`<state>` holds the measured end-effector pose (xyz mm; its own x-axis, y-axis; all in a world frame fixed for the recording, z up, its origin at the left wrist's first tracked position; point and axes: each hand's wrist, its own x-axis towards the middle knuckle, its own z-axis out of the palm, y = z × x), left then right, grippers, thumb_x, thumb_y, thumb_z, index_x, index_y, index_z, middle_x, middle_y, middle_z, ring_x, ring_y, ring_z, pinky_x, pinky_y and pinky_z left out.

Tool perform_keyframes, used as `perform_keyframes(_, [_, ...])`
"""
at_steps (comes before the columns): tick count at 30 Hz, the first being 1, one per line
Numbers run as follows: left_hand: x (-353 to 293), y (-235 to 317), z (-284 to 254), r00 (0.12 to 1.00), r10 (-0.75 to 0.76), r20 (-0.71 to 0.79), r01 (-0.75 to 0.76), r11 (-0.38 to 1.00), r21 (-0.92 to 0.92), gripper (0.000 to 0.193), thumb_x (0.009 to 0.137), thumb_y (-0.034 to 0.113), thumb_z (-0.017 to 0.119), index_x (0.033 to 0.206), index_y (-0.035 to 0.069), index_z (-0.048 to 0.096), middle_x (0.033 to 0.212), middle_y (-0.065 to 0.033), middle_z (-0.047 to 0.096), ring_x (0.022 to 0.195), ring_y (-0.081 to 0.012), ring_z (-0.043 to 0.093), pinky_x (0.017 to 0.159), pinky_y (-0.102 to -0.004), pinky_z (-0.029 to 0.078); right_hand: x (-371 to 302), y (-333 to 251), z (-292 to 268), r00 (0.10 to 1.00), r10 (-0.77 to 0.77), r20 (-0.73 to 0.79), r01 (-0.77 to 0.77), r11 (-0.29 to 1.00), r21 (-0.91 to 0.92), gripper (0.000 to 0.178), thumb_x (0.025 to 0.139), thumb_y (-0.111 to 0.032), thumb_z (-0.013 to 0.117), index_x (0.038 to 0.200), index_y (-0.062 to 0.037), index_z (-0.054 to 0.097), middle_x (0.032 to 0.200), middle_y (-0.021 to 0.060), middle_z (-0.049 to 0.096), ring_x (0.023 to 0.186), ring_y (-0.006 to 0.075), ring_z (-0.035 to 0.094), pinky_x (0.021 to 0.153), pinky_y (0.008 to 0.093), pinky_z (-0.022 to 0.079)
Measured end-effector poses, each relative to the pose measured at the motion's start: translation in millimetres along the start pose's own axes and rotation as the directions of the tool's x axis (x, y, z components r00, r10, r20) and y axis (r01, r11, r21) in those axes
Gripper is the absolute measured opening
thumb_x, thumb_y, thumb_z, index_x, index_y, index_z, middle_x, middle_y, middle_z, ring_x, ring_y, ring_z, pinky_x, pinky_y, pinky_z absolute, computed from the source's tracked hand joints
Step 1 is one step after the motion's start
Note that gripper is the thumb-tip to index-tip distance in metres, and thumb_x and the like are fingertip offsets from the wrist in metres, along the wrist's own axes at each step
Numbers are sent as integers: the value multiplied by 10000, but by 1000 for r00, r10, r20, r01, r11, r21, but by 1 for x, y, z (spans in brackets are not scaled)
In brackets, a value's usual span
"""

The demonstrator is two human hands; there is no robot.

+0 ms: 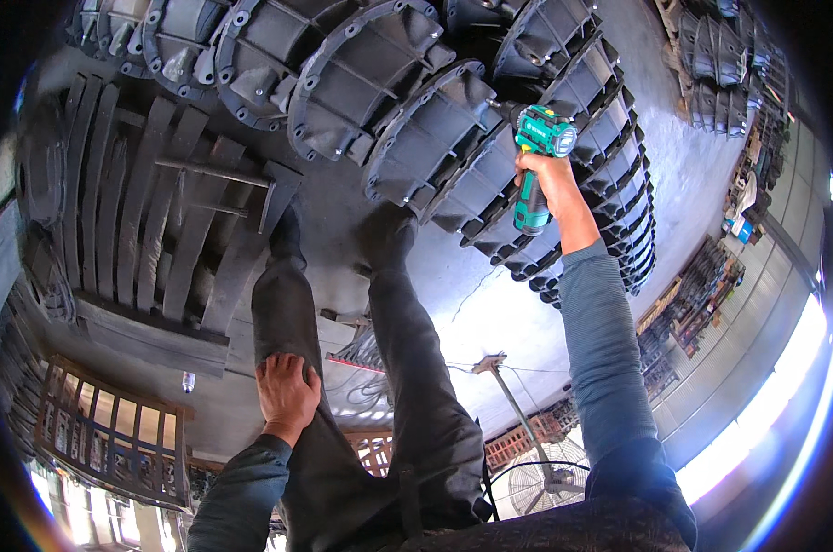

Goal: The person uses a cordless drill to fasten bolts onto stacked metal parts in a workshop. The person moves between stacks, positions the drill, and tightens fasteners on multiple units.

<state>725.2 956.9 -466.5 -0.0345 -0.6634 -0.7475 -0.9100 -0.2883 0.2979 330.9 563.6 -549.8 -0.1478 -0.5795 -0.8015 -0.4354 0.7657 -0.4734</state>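
Observation:
My right hand [547, 182] is wrapped round the handle of a green and black cordless drill [547, 136]. The drill points left, its nose at a dark grey ribbed metal casting [439, 138] with bolt holes along its curved flange. Whether the bit touches the casting or sits in a hole is too small to tell. My left hand [287, 396] lies on my left leg near the knee, fingers stretched out and holding nothing. Similar castings [352, 78] stand in a tight row to the left of the drill, and more are stacked beneath and beyond it.
Dark slats of a wooden pallet [149, 202] lie on the floor left of my feet, with a metal bar [214, 172] across them. A standing fan [545, 474] is at the lower right. More castings [715, 64] are piled at the far right, and a slatted crate [113, 432] stands lower left.

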Motion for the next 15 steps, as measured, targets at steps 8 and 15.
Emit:
perform_keyframes(8, [-3,0,-3,1000,5,5,-5,1000,-9,222,903,287,680,969,77,713,1068,-107,675,1120,-320,588,1004,-513,449,3,1,0,1000,11,-10,-11,1000,20,206,800,-47,726,998,-31,674,763,82,693,610,218,677,614,387,555])
perform_keyframes(15, [-3,0,-3,999,-32,30,31,999,14,251,916,307,667,1001,77,725,1089,-108,684,1147,-317,594,1008,-506,448,3,5,-5,1000,-27,-14,26,999,-34,267,805,-64,728,1066,-18,701,839,93,736,645,213,693,641,367,564])
